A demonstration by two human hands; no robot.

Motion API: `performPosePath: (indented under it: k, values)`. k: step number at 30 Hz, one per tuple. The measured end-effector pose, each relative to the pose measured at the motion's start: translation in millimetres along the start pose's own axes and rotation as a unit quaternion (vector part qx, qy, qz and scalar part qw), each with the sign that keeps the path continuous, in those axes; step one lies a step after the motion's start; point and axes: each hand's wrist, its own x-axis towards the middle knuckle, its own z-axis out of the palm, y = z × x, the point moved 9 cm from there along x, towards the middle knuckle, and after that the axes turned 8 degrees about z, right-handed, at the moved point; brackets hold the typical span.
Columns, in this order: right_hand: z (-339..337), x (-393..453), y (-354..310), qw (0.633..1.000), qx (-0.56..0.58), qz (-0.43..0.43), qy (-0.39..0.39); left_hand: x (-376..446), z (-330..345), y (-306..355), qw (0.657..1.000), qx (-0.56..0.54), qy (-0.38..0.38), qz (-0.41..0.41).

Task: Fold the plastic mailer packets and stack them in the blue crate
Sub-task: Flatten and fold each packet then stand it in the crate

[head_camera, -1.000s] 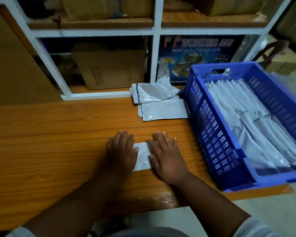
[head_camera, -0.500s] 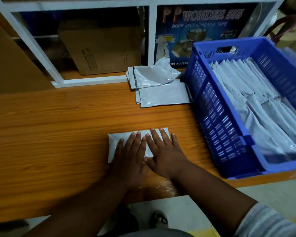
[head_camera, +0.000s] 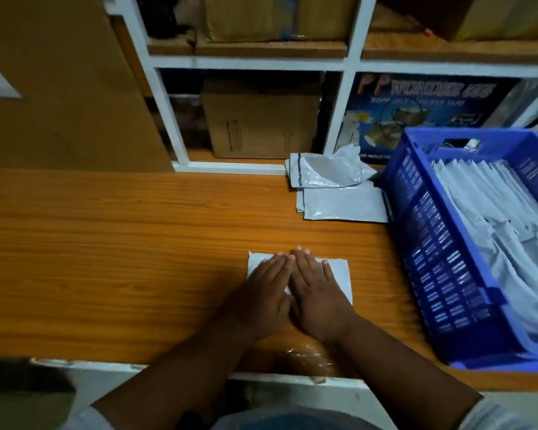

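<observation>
A white plastic mailer packet (head_camera: 340,276) lies flat on the wooden table (head_camera: 106,259) in front of me. My left hand (head_camera: 266,290) and my right hand (head_camera: 319,293) press on it side by side, fingers straight and touching at the middle. The hands hide most of the packet. A small pile of unfolded mailers (head_camera: 336,190) lies further back, next to the blue crate (head_camera: 448,274) on the right. Inside the crate, several folded mailers (head_camera: 491,206) stand in rows.
A white-framed shelf (head_camera: 339,119) at the back of the table holds cardboard boxes (head_camera: 258,122) and a blue tape carton (head_camera: 423,116). A brown board (head_camera: 59,88) leans at the back left. The table's front edge (head_camera: 137,366) runs just below my wrists.
My hands came together from apart and now press flat on the packet's middle. More of the packet shows at its left and right ends. The camera view shifted.
</observation>
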Motion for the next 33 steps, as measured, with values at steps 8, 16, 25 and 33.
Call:
performPosePath:
  k: [8, 16, 25, 33]
  values:
    - [31, 4, -1, 0.999, -0.043, 0.015, -0.003, -33, 19, -29, 0.972, 0.204, -0.111, -0.046]
    - [30, 8, -1, 0.998, -0.04, 0.017, -0.053, -37, 23, -39, 0.978, 0.165, -0.118, -0.044]
    - [-37, 28, -4, 0.998, 0.027, -0.052, 0.035, -9, -14, -16, 0.991, 0.113, -0.067, -0.019]
    - [11, 2, 4, 0.998, 0.019, -0.03, 0.045, 5, 34, -12, 0.992, 0.09, -0.09, 0.019]
